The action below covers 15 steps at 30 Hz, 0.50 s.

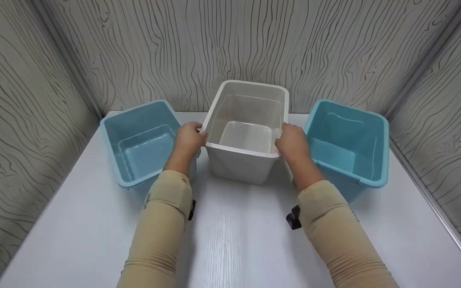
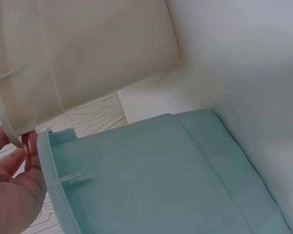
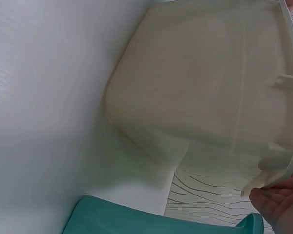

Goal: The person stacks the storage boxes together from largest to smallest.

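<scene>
- Three bins are showing in all.
- One of them is showing white, the white bin [image 1: 238, 164].
- Two of them are showing blue: the pale blue bin [image 1: 142, 132] and the teal bin [image 1: 348, 146].
- Two hands are gripping the one white bin: the left hand [image 1: 189, 139] and the right hand [image 1: 293, 141].
- Two beige sleeves are covering the arms, one left sleeve [image 1: 156, 236] and one right sleeve [image 1: 338, 232].
- Two black pieces are jutting out, one left black piece [image 1: 192, 210] and one right black piece [image 1: 293, 218].
- One counter [image 1: 222, 256] is spreading underneath.
- Three patterned walls are rising around: one left wall [image 1: 10, 140], one back wall [image 1: 198, 48], one right wall [image 1: 450, 132].
</scene>
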### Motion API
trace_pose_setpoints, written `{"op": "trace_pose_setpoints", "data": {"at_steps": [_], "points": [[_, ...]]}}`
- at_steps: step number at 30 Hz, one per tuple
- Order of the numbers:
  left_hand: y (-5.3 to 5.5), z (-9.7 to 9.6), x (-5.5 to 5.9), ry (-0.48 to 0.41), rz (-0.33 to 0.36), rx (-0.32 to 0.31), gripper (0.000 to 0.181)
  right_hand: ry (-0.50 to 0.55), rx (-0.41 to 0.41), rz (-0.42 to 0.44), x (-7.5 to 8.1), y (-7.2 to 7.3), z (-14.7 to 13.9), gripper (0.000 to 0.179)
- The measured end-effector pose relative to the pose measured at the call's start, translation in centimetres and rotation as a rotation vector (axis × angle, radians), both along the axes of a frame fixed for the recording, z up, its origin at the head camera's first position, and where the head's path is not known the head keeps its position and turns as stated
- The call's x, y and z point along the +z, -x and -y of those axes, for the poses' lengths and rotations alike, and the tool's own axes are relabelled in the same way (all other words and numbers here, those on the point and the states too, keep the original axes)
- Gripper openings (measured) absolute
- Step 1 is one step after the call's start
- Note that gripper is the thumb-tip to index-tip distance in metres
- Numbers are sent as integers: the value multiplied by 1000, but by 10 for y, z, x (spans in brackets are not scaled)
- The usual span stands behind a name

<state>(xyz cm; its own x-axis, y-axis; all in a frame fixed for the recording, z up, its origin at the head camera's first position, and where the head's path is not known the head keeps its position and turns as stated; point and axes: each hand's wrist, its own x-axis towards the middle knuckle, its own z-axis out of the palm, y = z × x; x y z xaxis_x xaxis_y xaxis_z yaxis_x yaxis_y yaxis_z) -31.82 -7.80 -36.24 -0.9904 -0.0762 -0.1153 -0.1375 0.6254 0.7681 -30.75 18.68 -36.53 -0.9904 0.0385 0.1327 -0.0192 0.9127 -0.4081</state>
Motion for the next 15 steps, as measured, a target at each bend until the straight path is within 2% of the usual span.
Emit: {"op": "trace_pose_setpoints", "data": {"at_steps": [3,12,15], "points": [[-2,1,1,8,1,-10,40,0,4,4,0,1,-1,29],[-8,4,3,45,43,-32,37,-11,40,78,2,4,-5,41],[-9,4,2,74,32,-31,34,-5,45,97,3,5,-5,42]]}}
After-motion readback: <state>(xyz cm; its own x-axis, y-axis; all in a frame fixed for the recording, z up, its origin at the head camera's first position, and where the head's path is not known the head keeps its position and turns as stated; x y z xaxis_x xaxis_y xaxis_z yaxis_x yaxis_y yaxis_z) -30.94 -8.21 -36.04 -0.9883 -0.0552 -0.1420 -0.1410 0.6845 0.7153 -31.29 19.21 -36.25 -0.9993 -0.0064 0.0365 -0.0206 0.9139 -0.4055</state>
